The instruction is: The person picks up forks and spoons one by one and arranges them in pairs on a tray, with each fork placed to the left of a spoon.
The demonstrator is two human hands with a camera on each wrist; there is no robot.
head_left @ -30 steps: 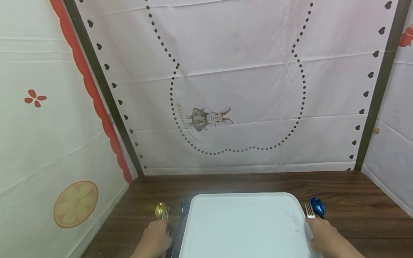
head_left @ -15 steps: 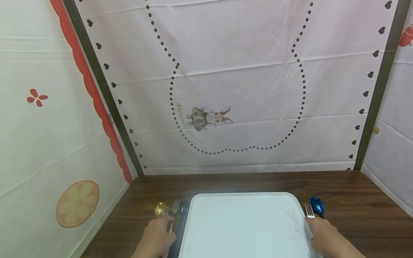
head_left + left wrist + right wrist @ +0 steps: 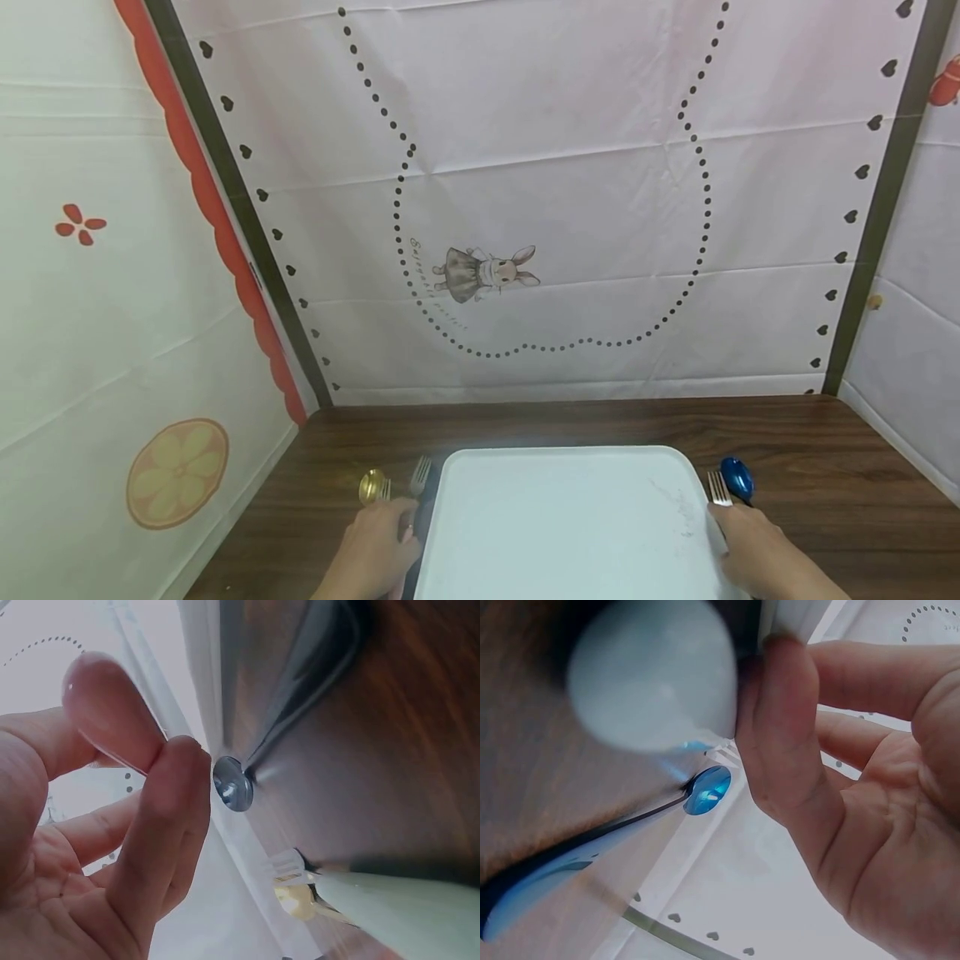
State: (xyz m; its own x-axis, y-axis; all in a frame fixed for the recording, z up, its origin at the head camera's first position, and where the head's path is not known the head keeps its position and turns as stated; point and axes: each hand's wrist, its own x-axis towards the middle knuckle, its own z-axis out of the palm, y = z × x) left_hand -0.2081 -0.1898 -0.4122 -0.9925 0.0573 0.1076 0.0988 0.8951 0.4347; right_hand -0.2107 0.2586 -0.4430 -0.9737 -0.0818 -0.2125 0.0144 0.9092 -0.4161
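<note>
My left hand [image 3: 375, 546] pinches a fork [image 3: 421, 475], tines forward, beside the tray's left edge; its rounded pink handle [image 3: 112, 709] shows between thumb and fingers in the left wrist view. Below lies a dark spoon [image 3: 233, 784] on the table. A second fork, its pale green handle [image 3: 397, 904] toward me, lies with a gold spoon [image 3: 371, 486]. My right hand [image 3: 753, 546] is at the tray's right edge, fingers bent, right beside a fork [image 3: 719, 490] with a pale handle [image 3: 656, 675]. I cannot tell whether it grips anything. A blue spoon [image 3: 709, 790] lies next to that fork.
A large white tray [image 3: 570, 517] stands between the hands on the dark wooden table [image 3: 570, 423]. A printed cloth wall [image 3: 570, 208] rises behind it, with cloth sides [image 3: 97, 317] at left and right.
My left hand has shifted slightly right, carrying the fork from beside the gold spoon to over the dark spoon, which it now hides in the head view. My right hand stays nearly still.
</note>
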